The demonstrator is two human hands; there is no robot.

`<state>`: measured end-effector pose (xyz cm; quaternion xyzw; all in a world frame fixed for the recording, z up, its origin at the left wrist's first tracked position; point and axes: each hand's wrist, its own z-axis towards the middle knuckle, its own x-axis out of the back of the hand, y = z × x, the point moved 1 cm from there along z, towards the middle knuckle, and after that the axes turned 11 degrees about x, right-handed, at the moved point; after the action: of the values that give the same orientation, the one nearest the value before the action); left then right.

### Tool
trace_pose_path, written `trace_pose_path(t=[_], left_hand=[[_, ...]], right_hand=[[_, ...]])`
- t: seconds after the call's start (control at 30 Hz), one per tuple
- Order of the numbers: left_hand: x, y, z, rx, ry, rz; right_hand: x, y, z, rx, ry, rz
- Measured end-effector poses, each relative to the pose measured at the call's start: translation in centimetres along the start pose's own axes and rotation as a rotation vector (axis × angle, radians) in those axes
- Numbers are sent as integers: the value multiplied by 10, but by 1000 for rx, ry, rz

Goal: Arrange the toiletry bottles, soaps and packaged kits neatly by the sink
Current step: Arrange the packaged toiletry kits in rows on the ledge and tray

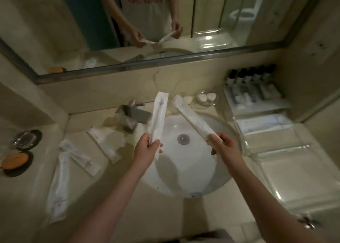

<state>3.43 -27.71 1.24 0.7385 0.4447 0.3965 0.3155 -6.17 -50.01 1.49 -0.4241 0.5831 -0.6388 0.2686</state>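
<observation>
My left hand grips the lower end of a long white packaged kit that stands nearly upright over the sink. My right hand holds a second white packaged kit that slants up to the left. Three more white packets lie on the counter to the left: one long, one crossing it, one nearer the tap. Small dark-capped bottles stand in a row at the back right. Heart-shaped soaps rest in a glass dish.
A metal tap sits behind the sink on the left. A clear tiered tray holds packaged items at the right, with glass trays in front of it. At the far left are a dark dish and an orange object. The mirror reflects me.
</observation>
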Motion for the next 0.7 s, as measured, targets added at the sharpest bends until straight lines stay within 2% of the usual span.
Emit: trace_pose_path(t=[0.27,0.47,0.57,0.7], left_hand=[[-116,40,-5,-82,-131,158],[-182,58,-2,-64,-199,213],[-212,68,2,-69,-234,258],[-239,77,11,-110,-237,349]], right_hand=[[128,40,-4,-51,275,14],[215,61,8,-150,440,-1],[248,67,23,-201,425,-42],[280,74,55,-253,179,-142]])
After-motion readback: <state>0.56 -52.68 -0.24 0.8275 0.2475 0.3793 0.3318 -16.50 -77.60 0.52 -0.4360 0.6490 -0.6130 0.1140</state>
